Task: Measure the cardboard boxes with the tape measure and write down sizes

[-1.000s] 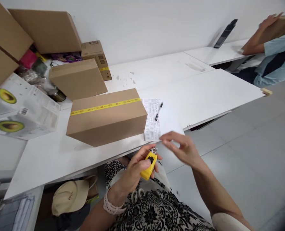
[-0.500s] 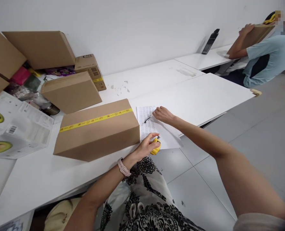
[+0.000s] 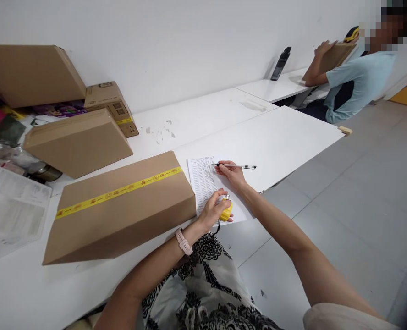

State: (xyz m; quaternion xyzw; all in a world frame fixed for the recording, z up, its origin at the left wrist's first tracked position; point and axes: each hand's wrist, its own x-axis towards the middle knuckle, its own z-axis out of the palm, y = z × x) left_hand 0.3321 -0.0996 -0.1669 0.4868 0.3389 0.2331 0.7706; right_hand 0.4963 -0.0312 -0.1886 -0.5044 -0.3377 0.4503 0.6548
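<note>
A pen is gripped in my right hand, its tip close to a printed sheet of paper with columns of small text. My left hand is closed round a yellow tape measure, held over the sheet's near edge; a dark strap hangs below it. Just left of the paper lies a closed cardboard box with yellow printed tape across its top. The box's right corner meets the sheet's left side.
More cardboard boxes and assorted packages crowd the table's left side. A black bottle stands by the wall. At the far right a co-worker in light blue holds a cardboard piece. The white table ends on the right.
My right hand has turned the pen so its shaft points right, with the tip nearer the sheet's upper part. My left hand keeps the tape measure. The view has shifted right.
</note>
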